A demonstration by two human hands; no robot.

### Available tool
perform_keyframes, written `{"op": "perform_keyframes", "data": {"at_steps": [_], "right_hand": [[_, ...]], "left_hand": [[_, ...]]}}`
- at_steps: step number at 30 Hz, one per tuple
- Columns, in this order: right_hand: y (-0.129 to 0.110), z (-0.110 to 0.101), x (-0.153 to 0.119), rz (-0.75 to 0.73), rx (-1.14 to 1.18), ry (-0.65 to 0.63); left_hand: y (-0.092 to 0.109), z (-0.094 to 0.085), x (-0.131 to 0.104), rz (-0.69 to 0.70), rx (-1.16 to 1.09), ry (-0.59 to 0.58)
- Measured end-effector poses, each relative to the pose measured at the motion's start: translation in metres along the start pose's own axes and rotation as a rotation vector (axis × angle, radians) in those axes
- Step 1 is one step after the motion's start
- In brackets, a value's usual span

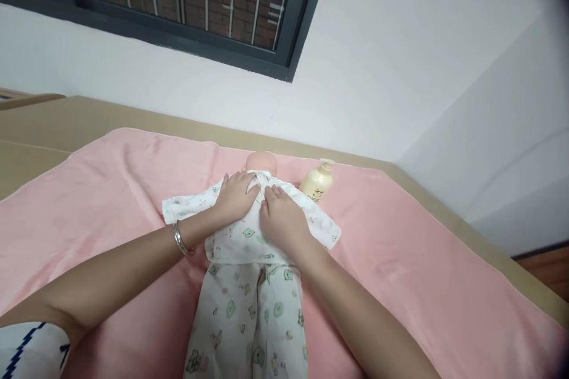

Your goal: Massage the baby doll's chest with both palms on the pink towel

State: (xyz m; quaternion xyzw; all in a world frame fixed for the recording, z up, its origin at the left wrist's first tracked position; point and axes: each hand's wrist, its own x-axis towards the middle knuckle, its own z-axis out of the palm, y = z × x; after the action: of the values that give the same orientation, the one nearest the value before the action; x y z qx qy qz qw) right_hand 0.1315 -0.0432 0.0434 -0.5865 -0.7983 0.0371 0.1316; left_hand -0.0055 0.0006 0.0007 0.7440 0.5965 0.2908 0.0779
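A doll lies on a pink blanket, dressed in a white patterned top and matching trousers. The round, skin-coloured head shows above the collar. My left hand rests on the upper chest of the top, fingers spread. Close beside it, my right hand has its fingers curled together at the front opening near the neck; whatever it pinches there is too small to make out. Both sleeves of the top stretch out sideways.
A cream pump bottle leans on the blanket, right of the doll's head. Behind the blanket runs a tan surface edge along a white wall. A dark-framed window is above.
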Motion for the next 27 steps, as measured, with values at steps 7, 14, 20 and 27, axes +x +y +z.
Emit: {"op": "perform_keyframes", "data": {"at_steps": [7, 14, 20, 27], "right_hand": [[0.034, 0.011, 0.030, 0.006, 0.153, 0.028], [0.010, 0.011, 0.012, -0.020, 0.026, 0.087], [0.015, 0.005, 0.015, -0.078, 0.096, 0.079], [0.036, 0.013, 0.031, 0.007, 0.140, 0.043]], "left_hand": [[0.009, 0.008, -0.023, 0.165, 0.117, 0.079], [-0.002, -0.003, 0.001, 0.104, 0.066, -0.023], [0.004, -0.001, -0.010, 0.112, 0.127, 0.021], [0.012, -0.005, -0.013, 0.189, 0.065, 0.003]]}}
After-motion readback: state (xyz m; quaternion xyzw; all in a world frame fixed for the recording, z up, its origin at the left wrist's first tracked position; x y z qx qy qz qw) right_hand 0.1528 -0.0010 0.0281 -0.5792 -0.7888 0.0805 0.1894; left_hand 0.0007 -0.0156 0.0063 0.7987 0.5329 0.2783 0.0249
